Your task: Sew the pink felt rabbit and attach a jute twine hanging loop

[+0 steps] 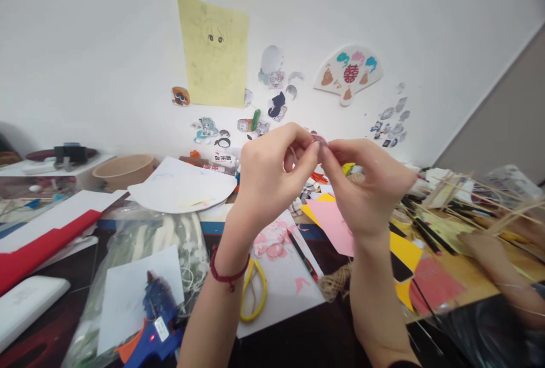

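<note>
Raised over the table, my left hand (276, 166) and my right hand (361, 183) meet fingertip to fingertip. Both pinch a small pink piece (319, 139), mostly hidden by the fingers; its exact kind is unclear. Below them lies a white sheet (272, 314) with pink paper scraps (275, 243) on it. Yellow-handled scissors (264, 294) rest partly behind my left forearm. A dark pencil with a red end (301, 254) lies beside the scraps, and a ball of twine (336, 284) sits near my right wrist.
A blue hot glue gun (155, 322) with a red light stands on white paper at the lower left. Pink paper (330, 223) and yellow paper (409, 254) lie on the right. Another person's hand (485, 251) holds thin wooden sticks (506, 217) there. A white fan-shaped board (183, 183) is at left.
</note>
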Demonstrator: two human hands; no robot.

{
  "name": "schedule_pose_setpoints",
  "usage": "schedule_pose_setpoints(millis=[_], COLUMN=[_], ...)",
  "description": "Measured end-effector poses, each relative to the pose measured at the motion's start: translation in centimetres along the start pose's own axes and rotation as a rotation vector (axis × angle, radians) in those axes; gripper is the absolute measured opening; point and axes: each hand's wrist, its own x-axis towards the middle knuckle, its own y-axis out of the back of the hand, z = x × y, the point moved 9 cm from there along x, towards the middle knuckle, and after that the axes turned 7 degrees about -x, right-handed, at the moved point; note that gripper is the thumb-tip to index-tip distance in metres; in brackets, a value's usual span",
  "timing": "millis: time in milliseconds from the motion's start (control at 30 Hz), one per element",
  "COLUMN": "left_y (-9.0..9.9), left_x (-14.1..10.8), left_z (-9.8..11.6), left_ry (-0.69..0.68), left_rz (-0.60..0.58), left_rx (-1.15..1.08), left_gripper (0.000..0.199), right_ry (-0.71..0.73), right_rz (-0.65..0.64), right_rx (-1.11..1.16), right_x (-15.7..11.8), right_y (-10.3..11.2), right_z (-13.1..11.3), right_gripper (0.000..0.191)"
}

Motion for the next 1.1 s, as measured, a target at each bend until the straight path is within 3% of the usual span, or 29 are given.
schedule_pose_setpoints(millis=[367, 767, 967, 1100], left_y=[-0.2, -0.9, -1.1, -1.0], left_x=[0.1, -0.1, 0.0, -0.2], left_z=[0.4, 0.6, 0.8, 0.2], left_ry=[0.088, 0.076, 0.080, 0.152], left_rz=[-0.007, -0.064, -0.059, -0.066], left_rx=[-0.101, -0.021, -0.051, -0.129], left_gripper=[0.015, 0.013, 0.016, 0.019], right_ry=[-0.116, -0.001, -0.028, -0.038], right_rz=[0.032, -0.005, 0.007, 0.019], right_rx=[0.174, 0.074, 0.082, 0.113], right_x=[-0.2, 0.1, 0.0, -0.1], right_y=[0.3, 0.2, 0.3, 0.3], right_z=[0.6, -0.3, -0.1, -0.1], right_gripper=[0.004, 0.011, 0.014, 0.013])
